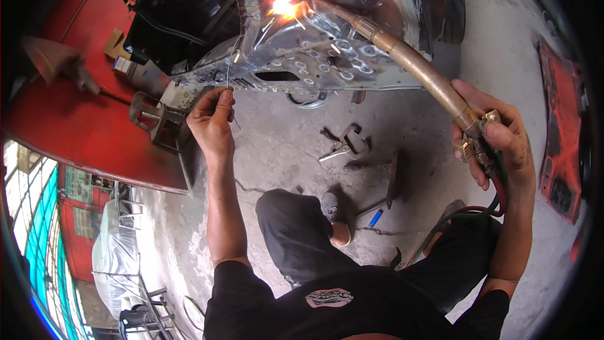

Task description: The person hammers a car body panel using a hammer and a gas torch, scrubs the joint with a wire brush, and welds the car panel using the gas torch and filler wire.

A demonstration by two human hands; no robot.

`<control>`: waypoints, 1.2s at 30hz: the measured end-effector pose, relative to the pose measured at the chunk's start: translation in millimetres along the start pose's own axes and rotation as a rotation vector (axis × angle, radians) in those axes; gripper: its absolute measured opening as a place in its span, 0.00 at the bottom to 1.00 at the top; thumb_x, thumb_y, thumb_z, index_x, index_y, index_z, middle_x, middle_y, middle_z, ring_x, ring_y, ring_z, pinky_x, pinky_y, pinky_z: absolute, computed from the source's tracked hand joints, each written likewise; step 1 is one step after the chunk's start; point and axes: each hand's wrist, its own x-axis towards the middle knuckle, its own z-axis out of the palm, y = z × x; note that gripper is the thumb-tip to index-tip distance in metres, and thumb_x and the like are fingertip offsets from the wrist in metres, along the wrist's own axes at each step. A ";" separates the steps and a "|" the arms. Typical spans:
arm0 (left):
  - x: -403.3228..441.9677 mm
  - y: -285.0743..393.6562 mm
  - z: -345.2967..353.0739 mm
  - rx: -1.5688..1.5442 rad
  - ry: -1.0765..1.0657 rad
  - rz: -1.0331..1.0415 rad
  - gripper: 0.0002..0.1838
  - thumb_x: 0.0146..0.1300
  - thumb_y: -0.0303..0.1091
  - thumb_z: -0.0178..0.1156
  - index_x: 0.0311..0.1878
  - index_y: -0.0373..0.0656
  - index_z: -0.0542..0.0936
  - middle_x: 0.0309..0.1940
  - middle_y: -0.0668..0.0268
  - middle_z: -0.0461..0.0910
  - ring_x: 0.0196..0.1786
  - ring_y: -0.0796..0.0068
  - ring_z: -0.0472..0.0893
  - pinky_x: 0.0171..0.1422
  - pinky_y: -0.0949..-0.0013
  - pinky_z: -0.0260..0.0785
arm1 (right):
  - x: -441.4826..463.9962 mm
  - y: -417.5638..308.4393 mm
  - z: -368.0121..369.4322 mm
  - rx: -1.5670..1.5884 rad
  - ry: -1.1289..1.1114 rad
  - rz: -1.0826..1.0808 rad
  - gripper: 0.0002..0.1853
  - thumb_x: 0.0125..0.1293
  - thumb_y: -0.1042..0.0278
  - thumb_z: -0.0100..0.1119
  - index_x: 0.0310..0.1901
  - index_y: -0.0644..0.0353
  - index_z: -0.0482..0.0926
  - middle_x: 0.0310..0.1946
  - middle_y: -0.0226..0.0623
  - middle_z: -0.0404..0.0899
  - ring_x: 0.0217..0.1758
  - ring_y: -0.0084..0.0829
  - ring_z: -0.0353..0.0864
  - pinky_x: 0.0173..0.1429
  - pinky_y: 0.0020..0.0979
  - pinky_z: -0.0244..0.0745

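My right hand point(497, 132) is wrapped around the valve end of a brass gas torch point(428, 79). Red and green hoses point(469, 214) trail down from the torch past my leg. At its far tip a bright flame point(284, 6) throws sparks against a bare metal car body panel point(302, 63) with many round weld spots. My left hand point(215, 116) pinches a thin metal rod point(230, 66), which points up toward the panel, left of the flame. The glare hides the exact spot where the flame meets the metal.
A red car panel point(75, 132) lies at left, with a metal clamp point(154, 116) at its edge. Locking pliers point(346, 145) and a blue lighter-like object point(376, 218) lie on the concrete floor. Another red panel point(557, 132) leans at right.
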 end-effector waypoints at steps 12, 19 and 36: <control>0.6 -2.9 -2.0 0.011 0.001 0.001 0.10 0.68 0.29 0.68 0.45 0.31 0.86 0.29 0.68 0.82 0.25 0.87 0.71 0.29 0.81 0.60 | 0.7 0.2 -0.2 -0.004 -0.011 -0.011 0.41 0.64 0.56 0.62 0.72 0.77 0.64 0.35 0.48 0.81 0.14 0.28 0.78 0.12 0.25 0.73; 0.5 -2.4 -1.4 0.007 0.001 0.001 0.10 0.69 0.29 0.68 0.46 0.31 0.86 0.29 0.68 0.82 0.25 0.87 0.71 0.29 0.81 0.60 | 0.7 1.3 0.3 0.011 -0.011 -0.013 0.41 0.64 0.56 0.62 0.72 0.77 0.63 0.35 0.48 0.81 0.14 0.28 0.78 0.13 0.26 0.74; 0.9 -3.1 -1.0 0.014 0.000 0.004 0.09 0.69 0.29 0.68 0.45 0.31 0.86 0.29 0.69 0.82 0.25 0.87 0.71 0.29 0.81 0.60 | 1.7 3.1 -1.7 0.029 -0.018 -0.008 0.41 0.64 0.56 0.63 0.72 0.77 0.63 0.35 0.49 0.81 0.13 0.29 0.78 0.13 0.26 0.74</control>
